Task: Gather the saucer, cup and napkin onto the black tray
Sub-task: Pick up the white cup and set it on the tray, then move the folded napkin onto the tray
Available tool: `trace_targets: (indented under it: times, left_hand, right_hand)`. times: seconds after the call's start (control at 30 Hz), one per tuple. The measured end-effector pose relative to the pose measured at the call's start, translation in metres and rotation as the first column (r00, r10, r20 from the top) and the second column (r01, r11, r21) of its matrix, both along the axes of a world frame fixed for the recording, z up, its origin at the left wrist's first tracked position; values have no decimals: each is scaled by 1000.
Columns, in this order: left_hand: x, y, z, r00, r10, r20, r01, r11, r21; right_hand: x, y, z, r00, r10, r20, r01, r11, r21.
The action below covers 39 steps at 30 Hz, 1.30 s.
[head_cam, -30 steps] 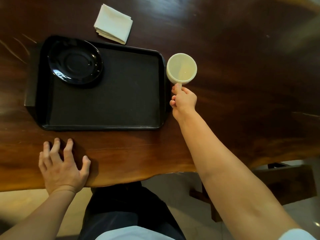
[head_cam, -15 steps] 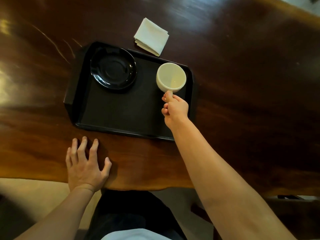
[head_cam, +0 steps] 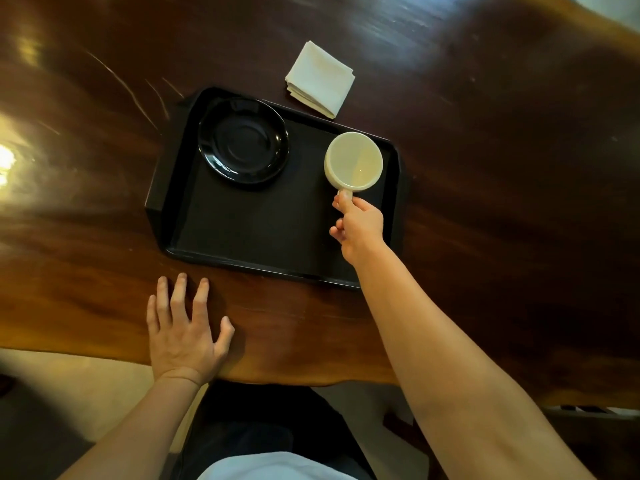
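On the matte rectangular black tray [head_cam: 263,233], a glossy round saucer [head_cam: 243,146] fills the far left corner while the right hand [head_cam: 360,226], fingers clamped on its handle, holds the empty cream cup [head_cam: 353,161] at the far right corner.

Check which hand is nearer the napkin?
Right. The right hand holds the cup handle over the tray, just below the napkin. The left hand rests flat at the table's near edge.
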<state>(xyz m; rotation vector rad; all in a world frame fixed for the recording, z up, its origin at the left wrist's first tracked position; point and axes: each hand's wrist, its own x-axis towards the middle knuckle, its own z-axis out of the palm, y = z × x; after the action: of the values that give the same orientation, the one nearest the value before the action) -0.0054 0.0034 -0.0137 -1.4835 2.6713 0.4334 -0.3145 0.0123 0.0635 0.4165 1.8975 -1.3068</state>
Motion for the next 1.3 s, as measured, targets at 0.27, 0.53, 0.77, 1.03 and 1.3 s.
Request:
trace_targets:
  times: [0.27, 0.53, 0.77, 1.03, 1.3]
  left_hand:
    - [-17, 5, -1, 990, 121, 76, -124, 991, 39]
    - [-21, 4, -3, 985, 151, 86, -157, 986, 61]
    - [-19, 4, -6, 985, 154, 78, -159, 985, 61]
    - [-40, -8, -14, 989, 146, 38, -149, 984, 92]
    - [-18, 3, -4, 989, 136, 61, -139, 989, 54]
  right_hand:
    - [-23, 10, 13, 950, 258, -173, -216, 949, 230]
    - [-67, -10, 30, 760, 415, -500, -158, 864, 478]
    - [-66, -89, 33, 597, 471, -649, -270, 880, 390]
    - [-98, -163, 10, 514, 703, -492, -402, 704, 586]
    - [-101, -174, -5, 633, 696, -340, -344, 646, 682]
